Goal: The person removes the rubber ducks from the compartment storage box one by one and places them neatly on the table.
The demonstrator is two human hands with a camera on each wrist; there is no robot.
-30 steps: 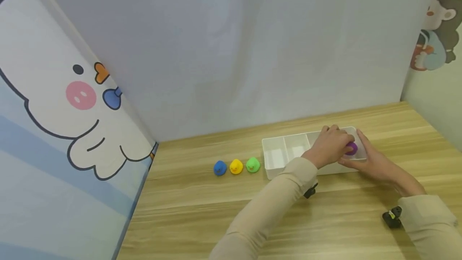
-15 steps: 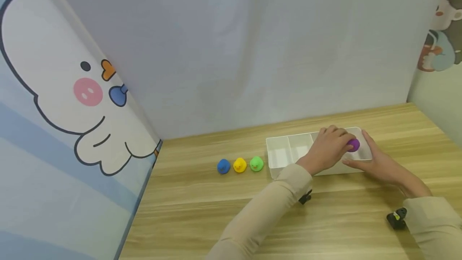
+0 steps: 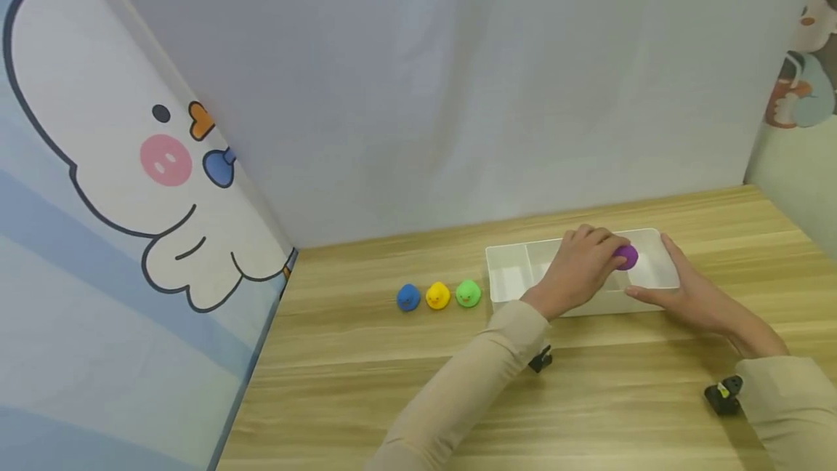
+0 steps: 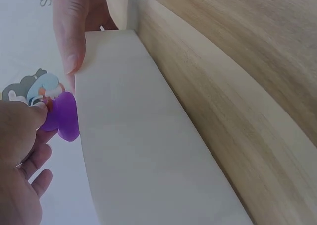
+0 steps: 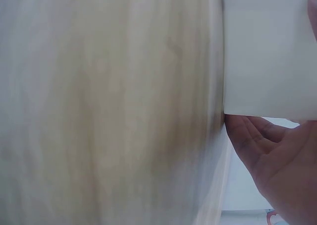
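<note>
My left hand (image 3: 577,267) pinches a purple toy duck (image 3: 627,257) between thumb and fingers. In the head view it overlaps the right part of a long white divided box (image 3: 601,304). From the left wrist, the purple duck (image 4: 68,117) shows beyond the rim of the box's long wall (image 4: 129,131). My right hand (image 3: 702,300) grips the box's right end, thumb along the near wall. The right wrist view shows fingers of this hand (image 5: 292,165) bent against the end wall, low by the table.
Left of the box, a blue duck (image 3: 408,298), a yellow duck (image 3: 438,296) and a green duck (image 3: 468,294) stand in a row on the wooden table (image 3: 340,376). A pale curtain (image 3: 458,93) hangs behind. Black wrist devices (image 3: 723,395) sit under both cuffs.
My left hand has lifted the purple duck a little and carried it left, away from the box's right end. The right hand keeps its hold there. The head view has shifted slightly.
</note>
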